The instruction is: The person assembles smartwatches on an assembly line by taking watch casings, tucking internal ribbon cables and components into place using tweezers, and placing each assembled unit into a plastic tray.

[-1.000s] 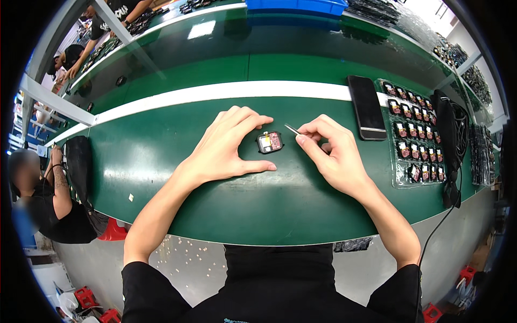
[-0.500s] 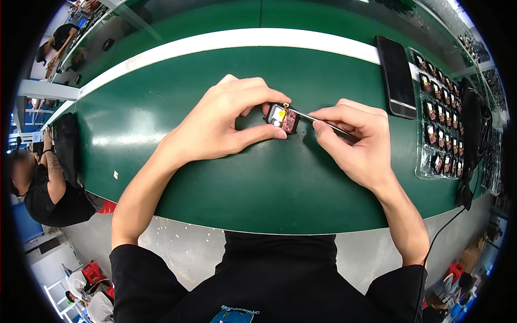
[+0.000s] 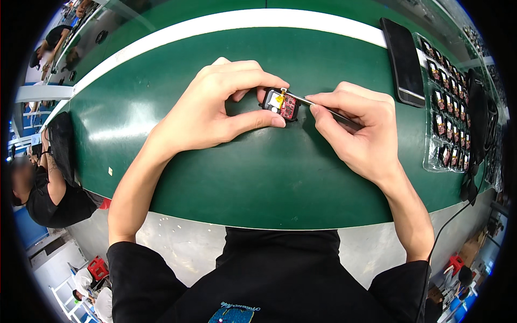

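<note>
Between the thumb and forefinger of my left hand (image 3: 229, 105) is a small black electronic device (image 3: 281, 105) with its inside exposed. A red circuit board, a white part and a piece of yellow tape show in it. My right hand (image 3: 360, 126) is closed round a slim dark tool, which looks like tweezers (image 3: 336, 115). Its tip reaches the upper edge of the device, beside a small pale connector near my left fingertip. Whether the tip grips anything is too small to tell.
On the right, a clear plastic tray (image 3: 432, 161) carries several similar devices in rows. A black smartphone (image 3: 403, 64) lies left of it, and a black cable (image 3: 447, 223) runs down the right edge. A person (image 3: 54, 188) sits at the table's left end.
The whole scene has shifted slightly upward in view. Both hands keep nearly the same hold, with the tool tip still at the device's upper edge.
</note>
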Demonstrator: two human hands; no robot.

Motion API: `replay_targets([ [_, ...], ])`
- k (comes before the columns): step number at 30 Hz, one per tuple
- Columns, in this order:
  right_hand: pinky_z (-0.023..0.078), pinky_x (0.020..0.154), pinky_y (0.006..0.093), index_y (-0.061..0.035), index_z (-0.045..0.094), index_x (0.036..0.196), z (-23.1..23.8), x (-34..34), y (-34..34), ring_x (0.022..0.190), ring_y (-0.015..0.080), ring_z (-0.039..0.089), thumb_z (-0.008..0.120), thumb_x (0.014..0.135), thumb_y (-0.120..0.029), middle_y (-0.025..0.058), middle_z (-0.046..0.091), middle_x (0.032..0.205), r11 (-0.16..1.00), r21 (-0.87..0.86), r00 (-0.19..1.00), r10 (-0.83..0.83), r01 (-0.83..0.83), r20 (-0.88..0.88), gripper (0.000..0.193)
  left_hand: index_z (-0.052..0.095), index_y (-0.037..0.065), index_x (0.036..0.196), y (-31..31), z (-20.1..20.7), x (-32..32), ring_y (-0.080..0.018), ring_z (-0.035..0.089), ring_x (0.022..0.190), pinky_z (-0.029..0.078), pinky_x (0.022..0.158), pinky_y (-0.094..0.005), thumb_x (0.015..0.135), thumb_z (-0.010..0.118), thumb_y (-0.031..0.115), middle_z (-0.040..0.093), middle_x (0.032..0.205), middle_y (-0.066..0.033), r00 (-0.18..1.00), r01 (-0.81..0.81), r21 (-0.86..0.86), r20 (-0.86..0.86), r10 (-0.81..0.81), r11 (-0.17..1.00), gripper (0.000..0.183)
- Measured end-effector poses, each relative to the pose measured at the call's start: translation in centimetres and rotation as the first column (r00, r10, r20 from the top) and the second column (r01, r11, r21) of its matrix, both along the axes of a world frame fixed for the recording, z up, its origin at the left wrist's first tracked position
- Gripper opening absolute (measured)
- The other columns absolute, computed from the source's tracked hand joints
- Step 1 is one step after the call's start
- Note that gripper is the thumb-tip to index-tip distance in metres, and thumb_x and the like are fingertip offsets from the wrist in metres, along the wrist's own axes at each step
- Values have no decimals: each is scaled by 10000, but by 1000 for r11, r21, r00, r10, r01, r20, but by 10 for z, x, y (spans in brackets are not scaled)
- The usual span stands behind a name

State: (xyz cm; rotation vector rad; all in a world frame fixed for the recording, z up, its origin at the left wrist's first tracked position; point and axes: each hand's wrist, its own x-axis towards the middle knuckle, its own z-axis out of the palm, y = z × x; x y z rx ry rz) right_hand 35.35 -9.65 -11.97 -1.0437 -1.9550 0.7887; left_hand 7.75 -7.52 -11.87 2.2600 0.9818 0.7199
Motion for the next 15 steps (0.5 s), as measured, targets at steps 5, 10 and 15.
replay_targets([
  [5,392,481,286,28,838,1014,0,-2,-2,550,109,582,788,898,28,62,678,720,1000,-1,1000,-6,6,-5,127,832,106,1279,1,3,1,-164,476,733,400,796,-327,774,984,183,710,924,-5,999,-1,-2,-32,1,1000,533],
  [10,395,485,287,23,843,1021,-1,-1,-3,545,106,572,798,890,26,56,678,725,999,-6,999,-32,31,-24,139,821,89,1266,-1,6,4,-160,481,732,395,793,-317,770,992,183,707,912,-3,999,-9,6,-42,9,1000,534],
  [15,389,490,296,4,856,1039,0,2,-6,531,109,545,833,863,15,43,651,718,994,101,998,-45,41,44,178,796,57,1201,0,8,5,-144,515,730,399,785,-312,769,1001,178,729,921,-9,1000,-20,-14,-4,20,1000,494],
])
